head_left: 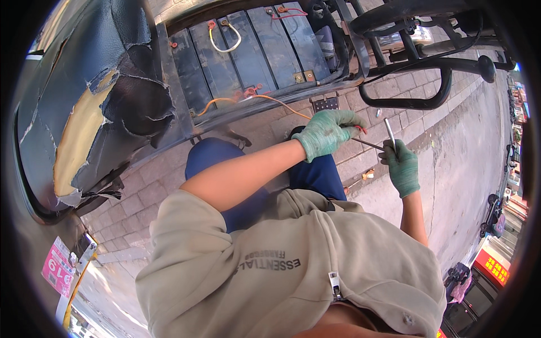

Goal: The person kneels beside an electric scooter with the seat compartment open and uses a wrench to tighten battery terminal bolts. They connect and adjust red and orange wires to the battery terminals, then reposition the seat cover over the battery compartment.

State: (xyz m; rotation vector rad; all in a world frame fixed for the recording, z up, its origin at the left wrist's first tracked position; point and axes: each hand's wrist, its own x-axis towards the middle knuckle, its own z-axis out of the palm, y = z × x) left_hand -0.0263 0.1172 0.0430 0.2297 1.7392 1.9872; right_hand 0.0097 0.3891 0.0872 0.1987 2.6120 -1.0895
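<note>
My left hand [329,133], in a green knit glove, has its fingers closed near the end of an orange wire [284,103] that runs back to the batteries. A small red piece [360,129] shows at its fingertips. My right hand [401,169], gloved in green too, is closed around a silver metal rod [390,130] that sticks up from the fist. Between the two hands stretches a thin dark rod [367,144]; whether it joins the silver one is hidden. Several dark grey batteries [248,53] sit side by side in a metal frame, a white-yellow cable [226,49] linking two.
A torn black seat [121,107] with exposed yellow foam is at the left. Black tube framework [406,101] juts out at the right. Below the batteries lies brick paving [146,194]. A pink card [59,265] hangs at lower left; parked scooters [491,217] stand far right.
</note>
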